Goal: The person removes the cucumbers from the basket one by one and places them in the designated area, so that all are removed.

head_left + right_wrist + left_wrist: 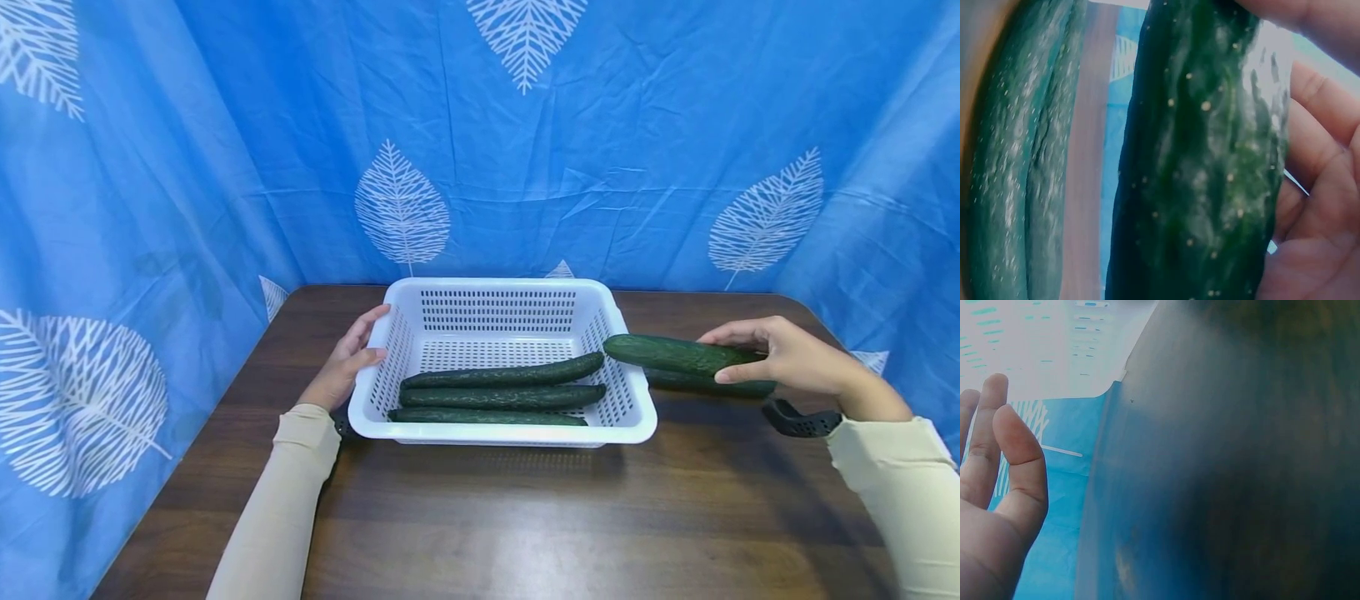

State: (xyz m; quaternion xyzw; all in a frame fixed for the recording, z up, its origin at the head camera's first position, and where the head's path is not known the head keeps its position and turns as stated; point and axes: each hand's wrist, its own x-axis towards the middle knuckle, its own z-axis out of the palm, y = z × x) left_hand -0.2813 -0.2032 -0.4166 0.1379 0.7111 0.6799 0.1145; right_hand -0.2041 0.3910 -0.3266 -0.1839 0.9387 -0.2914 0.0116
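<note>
My right hand point(802, 360) grips a dark green cucumber point(667, 353), thumb on the near side and fingers on the far side. The tip of this cucumber overlaps the right rim of the white plastic basket point(502, 432). In the right wrist view the held cucumber point(1197, 150) fills the middle, with two more cucumbers point(1007, 187) lying beyond it. Three cucumbers point(502, 397) lie side by side inside the basket. At the basket's left rim is my left hand point(343, 362), its fingers extended, fingertips right at the wall.
The basket stands on a dark brown wooden table point(480, 517). Behind and beside the table hangs a blue curtain point(510, 225) with white leaf prints. Under the held cucumber, part of another cucumber point(738, 387) shows on the table right of the basket.
</note>
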